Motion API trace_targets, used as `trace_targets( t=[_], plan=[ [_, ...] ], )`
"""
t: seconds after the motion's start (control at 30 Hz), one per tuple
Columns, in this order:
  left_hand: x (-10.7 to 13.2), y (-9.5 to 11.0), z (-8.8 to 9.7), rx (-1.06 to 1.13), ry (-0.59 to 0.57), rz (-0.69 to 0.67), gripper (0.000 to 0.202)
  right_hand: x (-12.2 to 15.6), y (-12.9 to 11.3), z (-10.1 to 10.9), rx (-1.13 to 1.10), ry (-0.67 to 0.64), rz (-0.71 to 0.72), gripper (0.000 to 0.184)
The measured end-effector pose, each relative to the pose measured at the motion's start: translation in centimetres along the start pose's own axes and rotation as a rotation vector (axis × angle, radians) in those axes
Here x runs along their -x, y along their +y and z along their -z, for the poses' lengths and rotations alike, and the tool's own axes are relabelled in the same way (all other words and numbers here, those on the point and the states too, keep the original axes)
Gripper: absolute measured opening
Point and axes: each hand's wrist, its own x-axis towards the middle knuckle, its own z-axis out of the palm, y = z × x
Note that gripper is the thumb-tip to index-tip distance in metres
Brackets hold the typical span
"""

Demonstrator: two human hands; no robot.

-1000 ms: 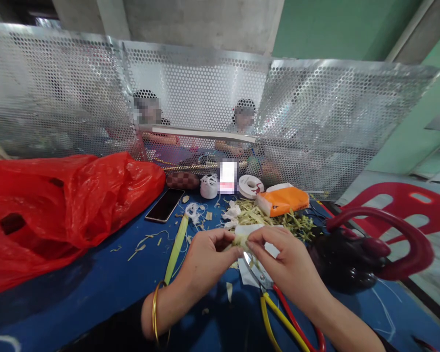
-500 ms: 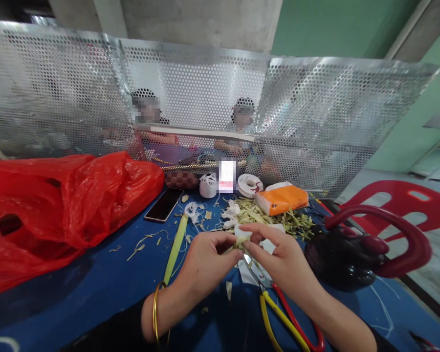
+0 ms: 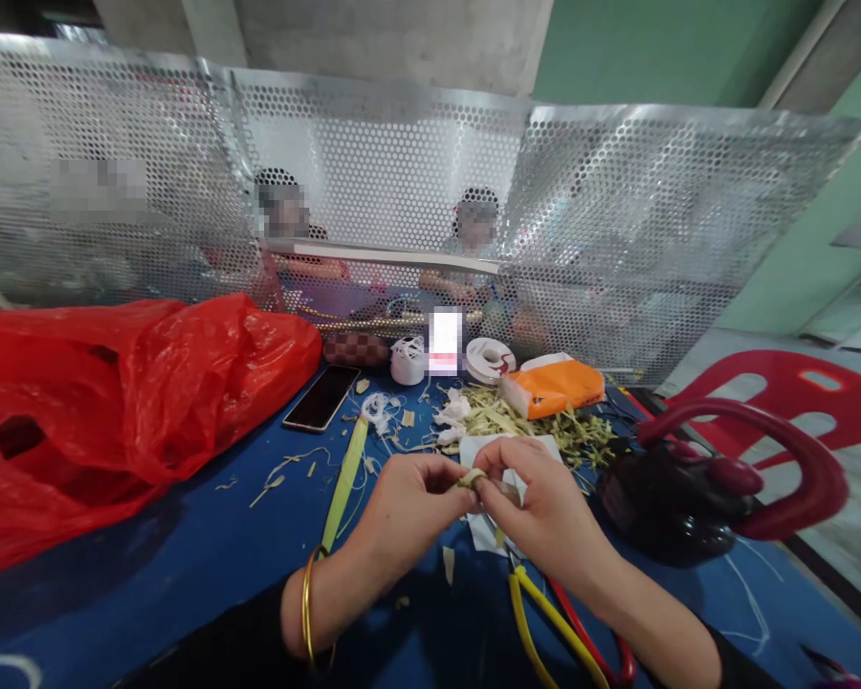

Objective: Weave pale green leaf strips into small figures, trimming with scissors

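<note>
Between the fingertips of both hands is a small pale-green folded leaf strip (image 3: 473, 477). My left hand (image 3: 412, 502) pinches its left side; a gold bangle circles that wrist. My right hand (image 3: 535, 498) pinches the other side, thumb and forefinger nearly meeting the left ones. Beneath the right hand lie scissors (image 3: 556, 622) with one yellow and one red handle, their blades mostly covered by the hand. A white sheet of paper (image 3: 482, 536) is under the hands. Left of them rests a long green leaf strip (image 3: 345, 478).
A red plastic bag (image 3: 136, 402) fills the left side. Behind are a phone (image 3: 321, 398), white thread (image 3: 407, 362), a ribbon spool (image 3: 489, 360), an orange tissue pack (image 3: 556, 388) and leaf scraps (image 3: 574, 435). A dark kettle (image 3: 678, 498) stands right; a perforated metal screen (image 3: 394, 172) crosses the back.
My right fingers have shifted over the leaf strip, which now shows as a small curved fold. The scissor blades, visible before, are now largely covered by my right hand.
</note>
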Motion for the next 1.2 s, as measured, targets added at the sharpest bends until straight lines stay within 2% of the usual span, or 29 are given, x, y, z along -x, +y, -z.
trace_targets(
  t=[0.1,0.23,0.33,0.47,0.53,0.67,0.83,1.0,1.1,1.2],
  plan=[
    [0.1,-0.4,0.1,-0.134,0.015,-0.056,0.017,0.0,-0.2,0.2,0.067,-0.045,0.048,0.011],
    [0.1,-0.4,0.2,-0.263,0.051,-0.084,0.016,0.3,-0.4,-0.3,0.175,0.034,0.064,0.012],
    [0.2,0.0,0.2,-0.234,0.043,-0.061,0.014,0.6,-0.4,-0.8,0.162,0.083,0.059,0.01],
    [0.1,0.2,0.0,-0.159,0.018,-0.036,0.012,0.6,0.0,-1.0,-0.058,0.042,-0.083,0.007],
    [0.0,0.1,0.0,-0.126,0.015,-0.011,0.012,0.5,0.1,-0.9,-0.109,0.044,-0.109,0.008],
    [-0.1,-0.4,0.1,-0.097,0.046,0.035,0.011,0.3,0.2,-0.7,-0.076,0.032,-0.044,0.014],
    [0.0,-0.7,0.0,-0.247,0.061,-0.044,0.009,0.3,-0.3,-0.6,-0.01,-0.038,-0.022,0.014],
    [0.0,-0.5,-0.1,-0.231,0.07,-0.046,0.007,0.5,-0.3,-1.0,0.041,0.062,0.046,0.013],
    [0.1,-0.4,-0.2,-0.202,0.058,-0.052,0.006,0.4,-0.1,-1.0,-0.077,-0.001,-0.049,0.012],
    [0.2,-0.6,-0.3,-0.267,0.086,-0.067,0.006,0.3,0.0,-0.7,-0.177,-0.071,-0.156,0.014]
  ],
)
